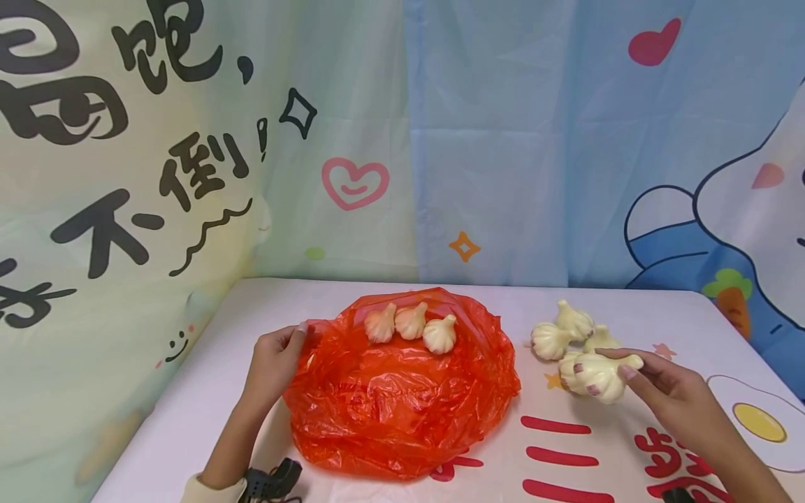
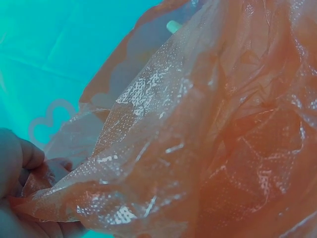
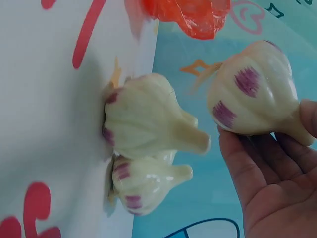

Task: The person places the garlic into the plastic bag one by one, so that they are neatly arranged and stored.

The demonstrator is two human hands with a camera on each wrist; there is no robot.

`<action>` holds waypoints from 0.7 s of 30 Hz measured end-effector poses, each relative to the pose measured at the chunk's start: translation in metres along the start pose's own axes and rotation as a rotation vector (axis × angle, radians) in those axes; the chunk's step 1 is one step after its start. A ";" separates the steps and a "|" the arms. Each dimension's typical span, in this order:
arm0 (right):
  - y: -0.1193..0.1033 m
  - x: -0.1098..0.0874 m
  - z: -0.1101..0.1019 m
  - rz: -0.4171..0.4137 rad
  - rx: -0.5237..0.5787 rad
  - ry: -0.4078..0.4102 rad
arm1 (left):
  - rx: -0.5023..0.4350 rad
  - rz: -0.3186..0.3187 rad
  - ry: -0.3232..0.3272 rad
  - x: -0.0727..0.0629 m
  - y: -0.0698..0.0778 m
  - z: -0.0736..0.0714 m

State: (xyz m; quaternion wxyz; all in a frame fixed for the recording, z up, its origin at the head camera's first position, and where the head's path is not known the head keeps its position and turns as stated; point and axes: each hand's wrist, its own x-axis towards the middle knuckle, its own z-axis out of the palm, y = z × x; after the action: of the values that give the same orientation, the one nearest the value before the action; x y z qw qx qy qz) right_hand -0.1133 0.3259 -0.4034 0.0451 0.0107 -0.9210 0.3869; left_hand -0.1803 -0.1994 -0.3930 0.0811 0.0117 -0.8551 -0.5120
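Observation:
My left hand (image 1: 277,360) pinches the left edge of a crinkled red plastic bag (image 1: 390,412); in the left wrist view, thin plastic (image 2: 138,178) is bunched between the fingers. Three garlic bulbs (image 1: 439,335) show side by side at the far part of the bag, two of them tinted reddish. To the right of the bag, my right hand (image 1: 673,384) holds a cream garlic bulb (image 1: 604,377) with purple patches by its stem, raised off the table. More garlic bulbs (image 3: 143,119) stand clustered just beyond it, partly hidden by the held one.
A white table (image 1: 277,297) with printed red strokes and a fried egg lies under everything. Behind it hangs a printed cloth backdrop (image 1: 490,140), which also runs along the left side. A dark device (image 1: 273,478) is strapped at the left wrist.

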 end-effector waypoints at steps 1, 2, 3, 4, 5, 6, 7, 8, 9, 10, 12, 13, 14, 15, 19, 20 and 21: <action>-0.001 0.000 0.002 0.004 0.002 -0.002 | -0.001 -0.002 -0.001 0.000 0.000 0.000; -0.003 0.000 0.003 0.006 0.000 -0.003 | -0.003 -0.005 -0.003 0.000 0.000 0.000; -0.005 0.000 0.004 0.011 0.002 -0.007 | -0.006 -0.006 -0.004 -0.001 0.000 0.000; -0.006 0.001 0.005 0.011 0.006 -0.009 | -0.008 -0.005 -0.005 -0.001 0.001 0.000; -0.007 0.001 0.005 0.009 0.007 -0.008 | -0.011 -0.006 -0.006 -0.001 0.001 0.000; -0.009 0.001 0.006 0.004 0.010 -0.006 | -0.013 -0.006 -0.006 -0.001 0.001 -0.001; -0.010 0.001 0.006 -0.001 0.014 -0.003 | -0.015 -0.006 -0.007 -0.001 0.002 0.000; -0.012 0.001 0.007 -0.006 0.013 0.002 | -0.016 -0.007 -0.007 -0.001 0.002 0.000; -0.014 0.002 0.007 -0.011 0.014 0.006 | -0.017 -0.006 -0.008 -0.001 0.003 0.000; -0.016 0.002 0.008 -0.017 0.012 0.010 | -0.018 -0.007 -0.008 -0.001 0.003 0.000; -0.020 0.003 0.009 -0.013 0.034 -0.002 | -0.020 -0.008 -0.009 -0.001 0.002 0.000; -0.023 0.003 0.010 -0.013 0.036 -0.004 | -0.021 -0.008 -0.009 0.000 0.002 0.001; -0.025 0.004 0.011 -0.008 0.042 -0.010 | -0.024 -0.008 -0.011 0.000 0.002 0.001; -0.026 0.005 0.012 -0.016 0.050 -0.012 | -0.025 -0.007 -0.012 0.000 0.002 0.001; -0.034 0.009 0.020 -0.029 0.077 -0.021 | -0.011 -0.010 -0.007 -0.001 0.002 0.000; -0.036 0.010 0.023 -0.031 0.093 -0.029 | -0.007 -0.010 -0.005 -0.001 0.002 0.000; -0.039 0.011 0.026 -0.040 0.110 -0.034 | -0.004 -0.010 -0.005 -0.001 0.002 0.000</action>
State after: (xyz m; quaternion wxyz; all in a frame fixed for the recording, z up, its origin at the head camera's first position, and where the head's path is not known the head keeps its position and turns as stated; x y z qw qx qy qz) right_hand -0.1241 0.2800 -0.3931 0.0364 0.0381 -0.8985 0.4358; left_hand -0.1791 -0.1982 -0.3915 0.0765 0.0148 -0.8542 -0.5140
